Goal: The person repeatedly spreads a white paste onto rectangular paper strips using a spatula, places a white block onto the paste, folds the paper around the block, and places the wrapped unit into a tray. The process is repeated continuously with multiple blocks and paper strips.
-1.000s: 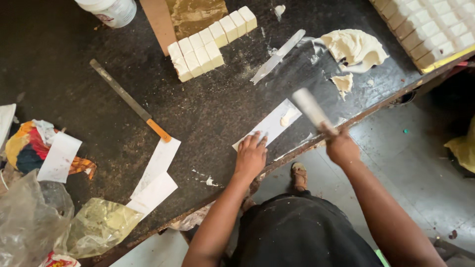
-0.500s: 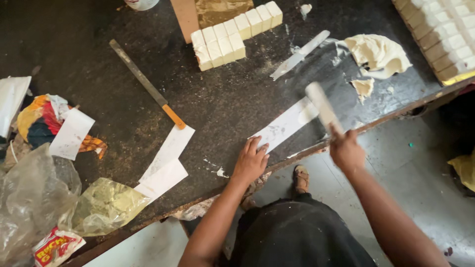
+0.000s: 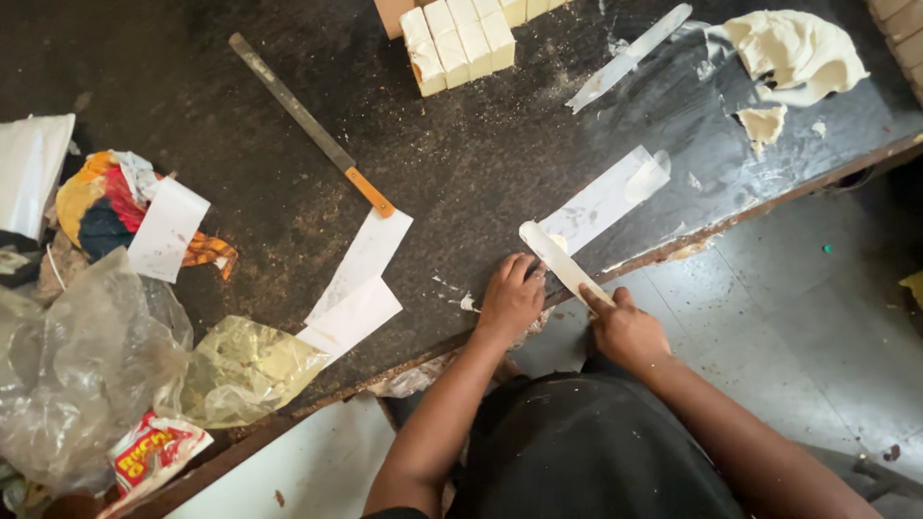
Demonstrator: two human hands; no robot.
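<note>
Hands work at the near edge of a dark, crumb-dusted bench (image 3: 288, 144), seen from the head camera looking straight down. The left hand (image 3: 510, 300) lies palm down on the bench top, its fingers (image 3: 524, 269) spread flat and holding nothing, their tips touching the near end of a long white paper strip (image 3: 601, 204) that runs away to the far right. The right hand (image 3: 627, 327) sits just off the bench edge with its fingers curled tight round the handle of a pale flat-bladed spatula (image 3: 558, 259); the blade slants up and to the left, its tip over the strip's near end (a pale smear shows there). At the far edge stands a row of cream rectangular blocks (image 3: 461, 43), with a second whitish spatula (image 3: 630, 56) to their right and a lump of cream-coloured paste (image 3: 793, 53) beyond it. A long metal blade with an orange handle (image 3: 312, 125) lies to the left, touching two more white paper strips (image 3: 358, 288). Crumpled clear plastic bags (image 3: 106, 375) fill the near left corner.
</note>
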